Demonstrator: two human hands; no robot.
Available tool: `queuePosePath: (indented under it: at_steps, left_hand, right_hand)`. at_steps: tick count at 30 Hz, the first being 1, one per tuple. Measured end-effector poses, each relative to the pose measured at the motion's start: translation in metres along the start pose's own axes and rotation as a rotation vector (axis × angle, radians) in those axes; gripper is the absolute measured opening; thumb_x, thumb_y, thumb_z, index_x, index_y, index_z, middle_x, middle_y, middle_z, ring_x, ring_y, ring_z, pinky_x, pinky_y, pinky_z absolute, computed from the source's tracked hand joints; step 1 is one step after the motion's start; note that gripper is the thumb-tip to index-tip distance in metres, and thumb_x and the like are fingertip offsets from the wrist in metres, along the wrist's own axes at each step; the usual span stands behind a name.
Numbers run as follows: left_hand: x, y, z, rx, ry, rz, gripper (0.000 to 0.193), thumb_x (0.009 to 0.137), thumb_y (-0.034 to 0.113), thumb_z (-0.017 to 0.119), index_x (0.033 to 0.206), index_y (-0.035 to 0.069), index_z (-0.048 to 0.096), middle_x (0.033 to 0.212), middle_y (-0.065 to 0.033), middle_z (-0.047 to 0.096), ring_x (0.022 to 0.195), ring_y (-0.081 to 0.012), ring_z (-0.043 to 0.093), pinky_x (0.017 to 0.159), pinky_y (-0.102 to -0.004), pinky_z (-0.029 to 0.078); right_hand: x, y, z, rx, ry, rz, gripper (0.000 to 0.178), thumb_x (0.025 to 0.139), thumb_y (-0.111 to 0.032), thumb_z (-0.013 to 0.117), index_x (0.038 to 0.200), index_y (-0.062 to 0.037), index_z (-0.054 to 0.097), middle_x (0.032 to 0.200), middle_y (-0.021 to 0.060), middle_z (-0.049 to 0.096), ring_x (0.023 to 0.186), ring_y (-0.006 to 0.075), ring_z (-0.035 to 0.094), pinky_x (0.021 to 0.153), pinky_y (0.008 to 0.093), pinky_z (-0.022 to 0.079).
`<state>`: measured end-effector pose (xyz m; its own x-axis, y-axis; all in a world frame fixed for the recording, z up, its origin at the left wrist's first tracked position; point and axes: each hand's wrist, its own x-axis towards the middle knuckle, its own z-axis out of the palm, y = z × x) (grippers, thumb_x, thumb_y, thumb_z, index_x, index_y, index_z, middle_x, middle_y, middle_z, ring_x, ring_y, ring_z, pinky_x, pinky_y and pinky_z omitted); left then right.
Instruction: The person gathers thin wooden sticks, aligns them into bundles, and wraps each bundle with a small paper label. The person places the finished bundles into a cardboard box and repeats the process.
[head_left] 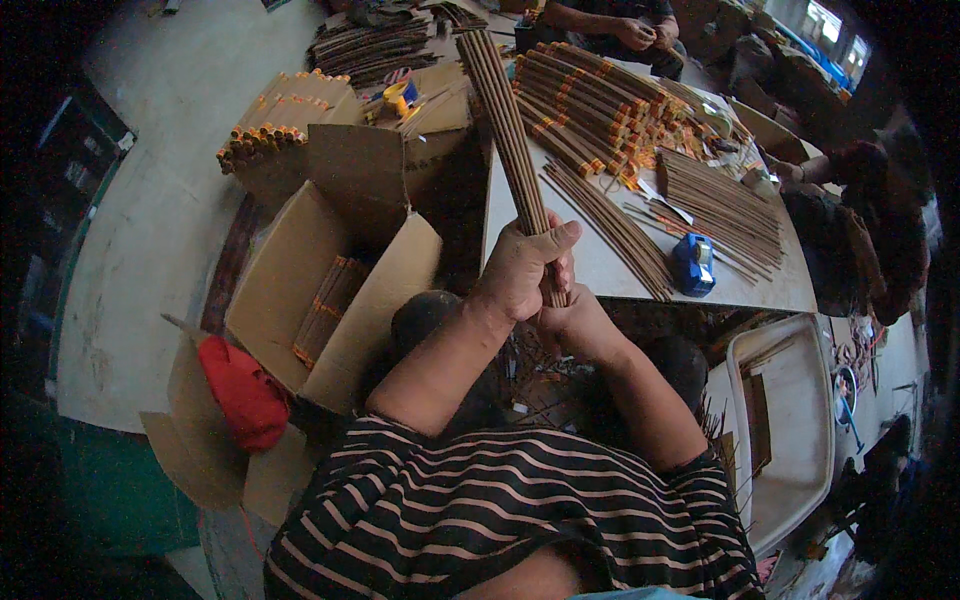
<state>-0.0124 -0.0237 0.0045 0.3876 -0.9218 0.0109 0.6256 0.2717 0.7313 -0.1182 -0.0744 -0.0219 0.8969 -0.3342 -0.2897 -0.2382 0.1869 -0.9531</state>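
A bundle of long brown sticks (507, 130), which look like incense sticks, stands tilted in front of me, its top leaning left and away. My left hand (515, 268) is closed around its lower part, thumb across the sticks. Just below and to the right, my right hand (572, 318) is closed at the bottom end; its fingers are partly hidden. On the white table (590, 275) beyond lie loose brown sticks (610, 230) and a wider row of sticks (720, 210). A blue tape dispenser (694, 264) stands near the table's front edge.
Orange-banded bundles (590, 100) are piled at the table's back. An open cardboard box (270, 290) at my left holds more bundles; a red cloth (240, 392) lies beside it. A white tub (800, 430) stands at right. Another person's hands (645, 34) show at the far side.
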Motion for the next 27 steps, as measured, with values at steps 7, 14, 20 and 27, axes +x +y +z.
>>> queuePosePath:
  at_steps: [7,14,20,27]
  left_hand:
    - [-0.005,0.003,0.007,-0.019,0.000,-0.002,0.023,0.079,0.016,0.064,0.069,0.011,0.044,0.049,0.0001,0.042,0.038,-0.0111,0.043,0.037,-0.0265,0.038]
    - [0.001,0.001,0.006,0.148,0.112,0.091,0.022,0.080,0.016,0.062,0.074,0.012,0.042,0.051,0.0016,0.039,0.036,-0.0099,0.037,0.034,-0.0262,0.033]
    - [0.004,0.000,0.005,0.163,0.089,0.108,0.021,0.079,0.014,0.063,0.073,0.011,0.042,0.051,0.0012,0.040,0.038,-0.0104,0.040,0.036,-0.0265,0.033]
    - [0.005,-0.007,-0.004,0.130,0.053,0.067,0.028,0.079,0.017,0.063,0.060,0.008,0.046,0.049,-0.0034,0.046,0.041,-0.0148,0.046,0.040,-0.0279,0.039]
  right_hand:
    - [-0.004,-0.003,0.004,-0.104,0.065,0.065,0.020,0.075,-0.021,0.060,0.073,-0.0018,0.053,0.062,0.0035,0.053,0.050,0.0100,0.048,0.045,0.0257,0.038]
    - [0.015,0.025,0.011,-0.375,0.326,-0.262,0.029,0.070,-0.021,0.064,0.086,0.0019,0.054,0.075,0.0156,0.060,0.069,0.0236,0.060,0.064,0.0334,0.045]
    - [0.012,0.025,0.011,-0.336,0.350,-0.179,0.028,0.073,-0.019,0.062,0.091,0.0013,0.055,0.080,0.0175,0.061,0.077,0.0246,0.060,0.070,0.0332,0.045]
    - [0.009,0.021,0.013,-0.363,0.369,-0.177,0.028,0.076,-0.021,0.058,0.091,0.0017,0.056,0.080,0.0213,0.061,0.079,0.0330,0.060,0.071,0.0366,0.046]
